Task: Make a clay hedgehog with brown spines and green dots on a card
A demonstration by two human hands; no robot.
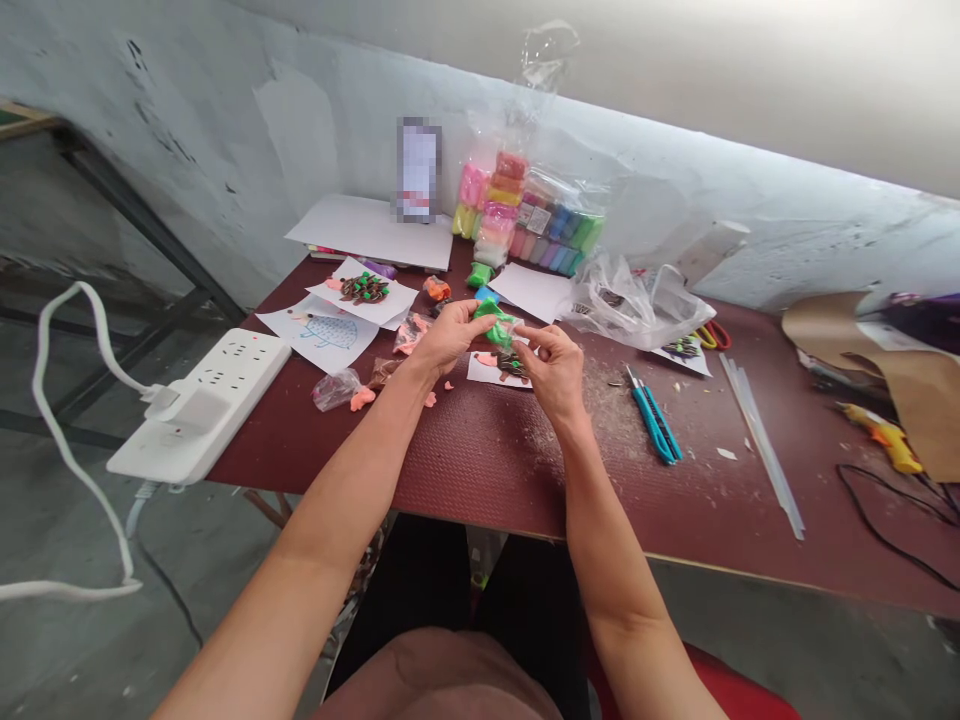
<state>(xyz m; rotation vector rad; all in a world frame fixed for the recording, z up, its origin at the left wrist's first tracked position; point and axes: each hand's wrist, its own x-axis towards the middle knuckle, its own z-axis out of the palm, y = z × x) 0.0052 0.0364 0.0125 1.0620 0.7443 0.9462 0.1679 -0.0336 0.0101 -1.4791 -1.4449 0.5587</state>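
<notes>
My left hand (448, 338) grips a green clay packet (491, 322), a bright green lump partly wrapped in clear plastic. My right hand (553, 368) is closed at the packet's right side, its fingertips pinched at the plastic. Just under both hands, a small white card (486, 370) lies on the dark red table (465, 455), bearing a brown, green and pink clay figure partly covered by my right hand. Pink and brown clay pieces in plastic lie left of my left wrist. A similar clay figure (364, 288) rests on paper at the back left.
A white power strip (217, 385) sits at the left edge. Bagged coloured clay (555, 225), a phone (418, 170) and a plastic bag (630, 305) stand or lie at the back. Rightward are a teal cutter (655, 418), clear sticks (761, 445) and a yellow glue gun (889, 440).
</notes>
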